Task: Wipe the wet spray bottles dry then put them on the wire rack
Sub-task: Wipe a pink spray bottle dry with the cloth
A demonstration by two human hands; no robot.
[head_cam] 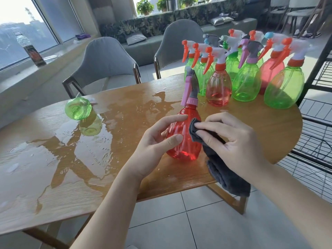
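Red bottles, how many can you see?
3. One red bottle is in the hands being wiped, one stands in front of the group, one farther back among green ones. More may be hidden.

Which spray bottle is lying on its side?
The green plastic spray bottle alone at the table's wet left side, base towards the camera. All the others stand upright.
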